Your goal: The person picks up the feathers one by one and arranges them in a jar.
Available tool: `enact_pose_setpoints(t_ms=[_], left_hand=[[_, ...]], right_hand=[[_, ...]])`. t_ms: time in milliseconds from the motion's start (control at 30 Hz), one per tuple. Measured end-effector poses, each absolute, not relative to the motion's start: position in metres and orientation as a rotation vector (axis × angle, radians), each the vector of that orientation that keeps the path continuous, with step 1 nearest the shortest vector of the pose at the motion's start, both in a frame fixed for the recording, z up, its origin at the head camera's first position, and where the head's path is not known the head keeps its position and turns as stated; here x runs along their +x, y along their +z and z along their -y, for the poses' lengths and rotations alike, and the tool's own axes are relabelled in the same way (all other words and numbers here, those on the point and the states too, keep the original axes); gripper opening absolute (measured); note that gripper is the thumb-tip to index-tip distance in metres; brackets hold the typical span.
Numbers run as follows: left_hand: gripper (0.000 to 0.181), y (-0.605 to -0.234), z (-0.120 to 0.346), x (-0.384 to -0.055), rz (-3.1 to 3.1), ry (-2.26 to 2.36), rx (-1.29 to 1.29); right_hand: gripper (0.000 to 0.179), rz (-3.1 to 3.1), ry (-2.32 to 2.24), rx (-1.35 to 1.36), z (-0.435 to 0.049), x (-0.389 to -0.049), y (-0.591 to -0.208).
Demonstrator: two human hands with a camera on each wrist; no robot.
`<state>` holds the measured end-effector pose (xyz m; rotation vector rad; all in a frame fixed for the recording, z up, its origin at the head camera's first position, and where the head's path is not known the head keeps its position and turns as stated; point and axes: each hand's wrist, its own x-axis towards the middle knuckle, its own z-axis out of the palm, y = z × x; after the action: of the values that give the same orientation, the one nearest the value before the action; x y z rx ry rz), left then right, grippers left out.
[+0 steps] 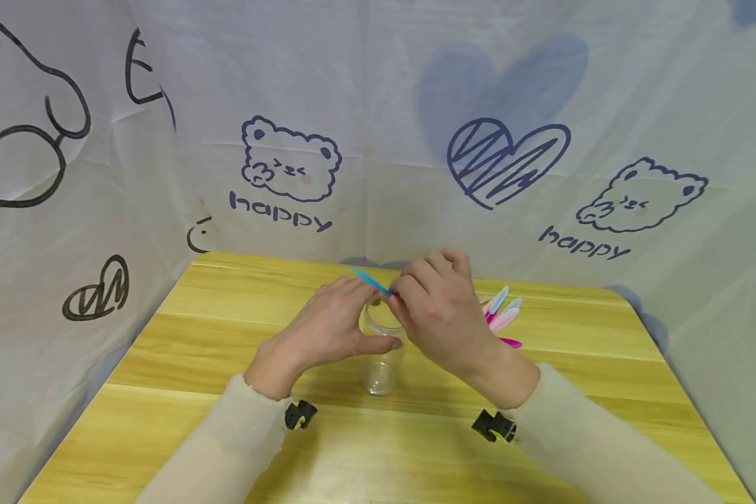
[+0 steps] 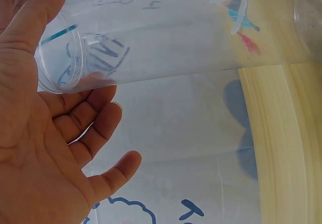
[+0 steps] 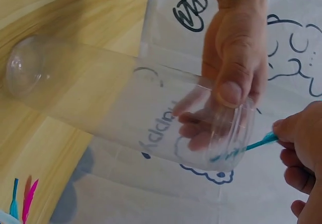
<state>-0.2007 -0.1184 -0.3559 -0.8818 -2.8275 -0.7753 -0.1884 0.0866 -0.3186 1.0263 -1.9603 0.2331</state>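
Note:
A tall clear plastic jar stands upright on the table with its mouth uncovered. My left hand grips it near the rim, thumb on the near side and fingers behind, with the lower fingers loose in the left wrist view. Above the mouth, my right hand pinches a thin blue feather at one end between thumb and fingers. In the right wrist view, the feather runs from those fingertips to the jar's rim and overlaps the mouth.
Several pink, white and light blue feathers lie on the wooden table just right of my right hand. A white cloth printed with bears and hearts hangs behind the table. Small black devices sit at both wrists.

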Motion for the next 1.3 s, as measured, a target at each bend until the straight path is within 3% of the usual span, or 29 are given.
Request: enact_pose_setpoints(t_ms=[333, 733, 1300], left_hand=[[0.041, -0.356, 0.116, -0.201, 2.801, -0.785, -0.899], [0.059, -0.354, 0.117, -0.201, 2.847, -0.76, -0.868], [0.066, -0.357, 0.117, -0.2, 2.874, -0.77, -0.852]], right_hand=[[0.019, 2.011, 0.001, 1.029, -0.088, -0.189, -0.327], [0.019, 2.078, 0.024, 0.997, -0.089, -0.189, -0.331], [0.028, 2.121, 0.1, 0.958, -0.098, -0.189, -0.336]])
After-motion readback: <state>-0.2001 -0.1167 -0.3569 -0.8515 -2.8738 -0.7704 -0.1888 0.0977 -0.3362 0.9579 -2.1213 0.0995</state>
